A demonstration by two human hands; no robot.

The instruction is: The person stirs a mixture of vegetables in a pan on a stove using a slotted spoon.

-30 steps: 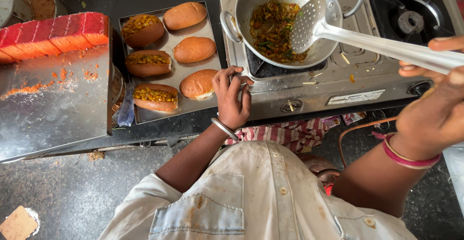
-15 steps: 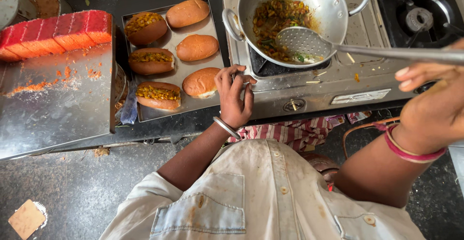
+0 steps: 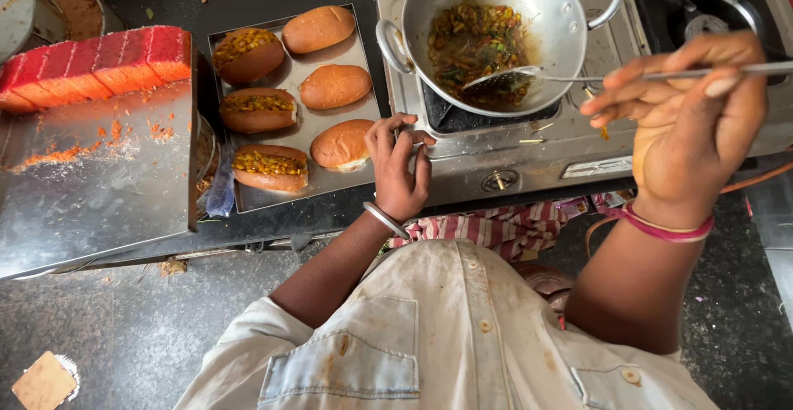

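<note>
A steel two-handled pan (image 3: 545, 14) of yellow-brown vegetable mix sits on a gas stove (image 3: 529, 142). My right hand (image 3: 686, 121) grips the long handle of a slotted ladle (image 3: 504, 80), whose head rests in the mix. My left hand (image 3: 398, 166) rests with curled fingers on the stove's left front corner, beside the metal tray (image 3: 285, 199), holding nothing. The tray carries several buns: three filled halves (image 3: 256, 111) on the left, three plain tops (image 3: 334, 86) on the right.
A row of red blocks (image 3: 91, 63) lies on a steel sheet (image 3: 99, 203) at the left with orange crumbs. A round tin (image 3: 78, 9) of brown powder stands at the top left. A second burner (image 3: 702, 22) is at the right. A checked cloth (image 3: 496, 228) hangs below the stove.
The ladle has come down from above the pan into the mix. My right hand has moved left along the handle. My left hand stays on the stove corner.
</note>
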